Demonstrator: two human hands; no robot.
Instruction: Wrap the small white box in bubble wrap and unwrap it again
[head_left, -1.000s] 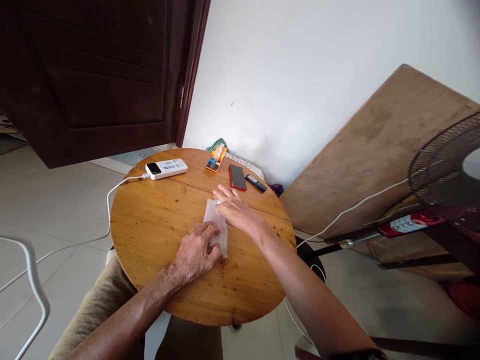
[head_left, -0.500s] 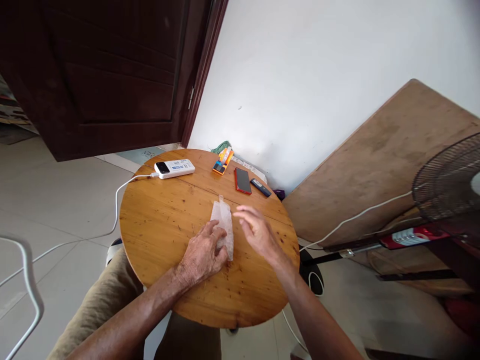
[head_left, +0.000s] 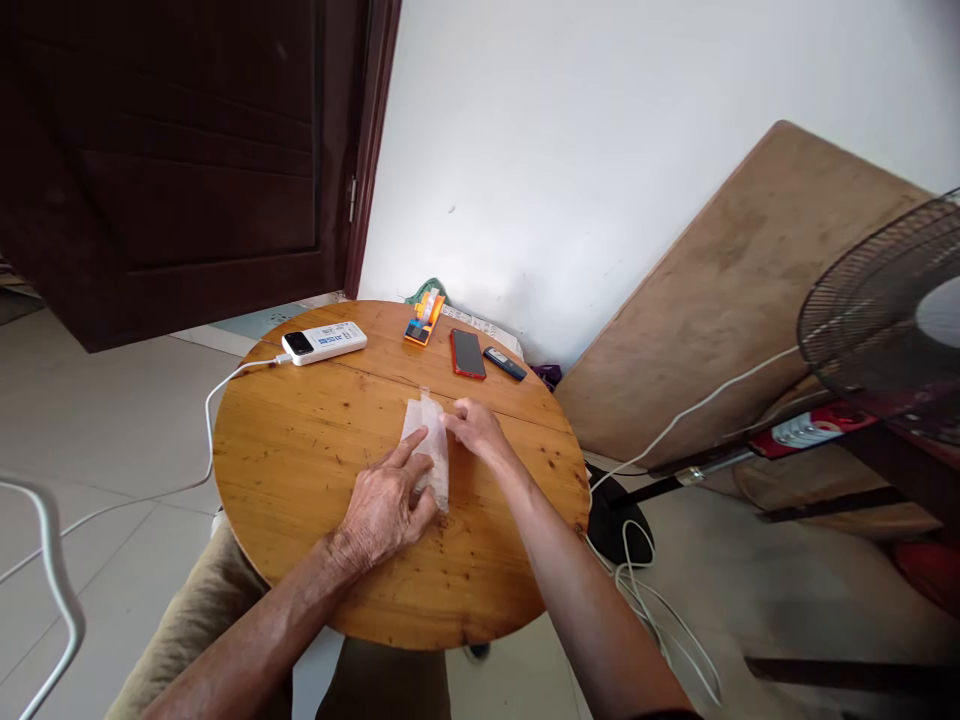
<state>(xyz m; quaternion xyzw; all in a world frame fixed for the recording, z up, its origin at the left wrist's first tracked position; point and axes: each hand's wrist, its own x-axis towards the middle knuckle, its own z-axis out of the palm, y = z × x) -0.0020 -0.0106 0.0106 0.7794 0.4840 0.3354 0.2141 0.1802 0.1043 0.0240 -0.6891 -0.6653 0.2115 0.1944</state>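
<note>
A white, thin folded packet [head_left: 433, 445] lies on the round wooden table [head_left: 300, 450], with a clear strip sticking out at its far end. My left hand [head_left: 386, 500] rests on the packet's left side, fingers spread and palm down. At the packet's upper right edge is my right hand [head_left: 474, 425], its thumb and fingers drawn together at the edge; whether anything is pinched between them is too small to make out.
Toward the back of the table are a white power bank [head_left: 326, 343] with a cable, an orange tape dispenser [head_left: 424, 318], a red-edged phone [head_left: 468, 354] and a dark remote-like device [head_left: 505, 363]. A fan [head_left: 892, 310] stands at the right.
My right hand has come in from the right and now touches the packet's upper right edge, its fingers closed together. My left hand stays on the packet. The whole view has shifted slightly.
</note>
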